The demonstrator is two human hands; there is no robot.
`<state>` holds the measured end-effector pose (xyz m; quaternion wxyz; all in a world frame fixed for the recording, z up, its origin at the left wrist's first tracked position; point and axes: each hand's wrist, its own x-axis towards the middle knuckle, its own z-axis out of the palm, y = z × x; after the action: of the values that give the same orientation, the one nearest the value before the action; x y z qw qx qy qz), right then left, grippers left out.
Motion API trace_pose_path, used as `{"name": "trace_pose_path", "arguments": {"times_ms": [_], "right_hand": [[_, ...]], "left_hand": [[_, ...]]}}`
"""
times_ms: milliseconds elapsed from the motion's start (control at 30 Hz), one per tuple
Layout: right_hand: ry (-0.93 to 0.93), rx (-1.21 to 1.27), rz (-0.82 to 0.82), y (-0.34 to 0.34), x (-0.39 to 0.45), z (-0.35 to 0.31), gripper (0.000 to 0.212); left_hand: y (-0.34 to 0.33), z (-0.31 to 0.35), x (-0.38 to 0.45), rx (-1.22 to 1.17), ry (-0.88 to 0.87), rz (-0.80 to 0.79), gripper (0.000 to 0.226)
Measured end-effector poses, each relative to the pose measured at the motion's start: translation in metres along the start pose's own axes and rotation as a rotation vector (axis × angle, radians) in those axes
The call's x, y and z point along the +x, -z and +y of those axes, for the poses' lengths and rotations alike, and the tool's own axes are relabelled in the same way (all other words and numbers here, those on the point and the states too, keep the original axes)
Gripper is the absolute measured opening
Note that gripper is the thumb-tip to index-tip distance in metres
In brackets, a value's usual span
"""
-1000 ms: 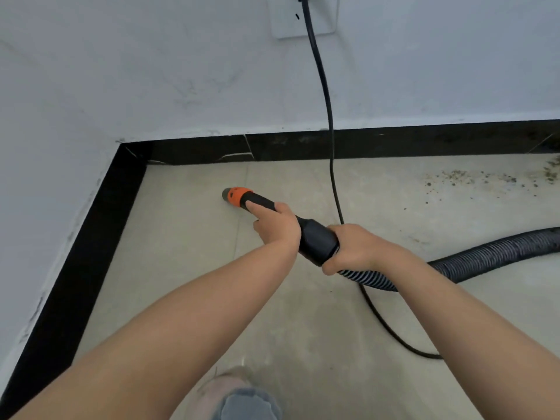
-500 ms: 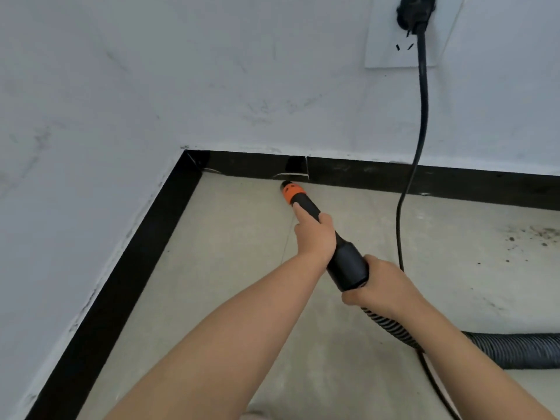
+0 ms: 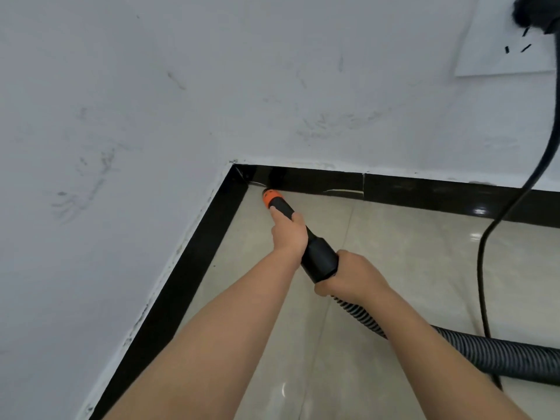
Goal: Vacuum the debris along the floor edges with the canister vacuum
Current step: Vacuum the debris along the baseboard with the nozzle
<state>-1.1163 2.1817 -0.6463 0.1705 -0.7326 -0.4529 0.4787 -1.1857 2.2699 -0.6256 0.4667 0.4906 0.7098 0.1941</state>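
Nozzle aimed into the floor corner, both hands steering.
The left hand [image 3: 288,234] wraps the nozzle [image 3: 274,201] to aim its tip at the skirting [image 3: 318,180]; the right hand [image 3: 351,275] grips the hose [image 3: 454,344] cuff, bearing its weight.

Scuffed white walls [image 3: 151,101], black skirting [image 3: 424,192], glossy beige floor tiles [image 3: 409,253], wall socket [image 3: 500,50].

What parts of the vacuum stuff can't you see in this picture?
Head view only:
- Canister: out of frame; the hose runs off the right edge.
- Plug in the socket: cut off by the top edge and blurred.
- Nozzle opening: faces the skirting, so it is hidden.
- Nozzle grip: covered by the left hand and right hand.
- Cord: its lower end passes behind the hose.
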Motion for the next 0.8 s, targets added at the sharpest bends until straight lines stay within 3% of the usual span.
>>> {"name": "trace_pose_path", "arguments": {"times_ms": [233,367,533,800], "right_hand": [[0.106,-0.059,0.070,-0.024,0.012,-0.023,0.047],[0.129,-0.068,-0.011,-0.026,-0.003,-0.007,0.047],[0.165,-0.103,-0.163,0.009,-0.021,0.023,0.050],[0.236,-0.248,-0.170,-0.010,-0.048,0.014,0.057]], "left_hand": [[0.028,-0.001,0.021,-0.018,0.067,0.072,0.061],[0.021,-0.012,0.005,-0.015,0.124,0.142,0.061],[0.000,-0.018,-0.030,-0.182,0.346,0.247,0.072],[0.021,-0.045,-0.049,-0.205,0.349,0.361,0.064]]}}
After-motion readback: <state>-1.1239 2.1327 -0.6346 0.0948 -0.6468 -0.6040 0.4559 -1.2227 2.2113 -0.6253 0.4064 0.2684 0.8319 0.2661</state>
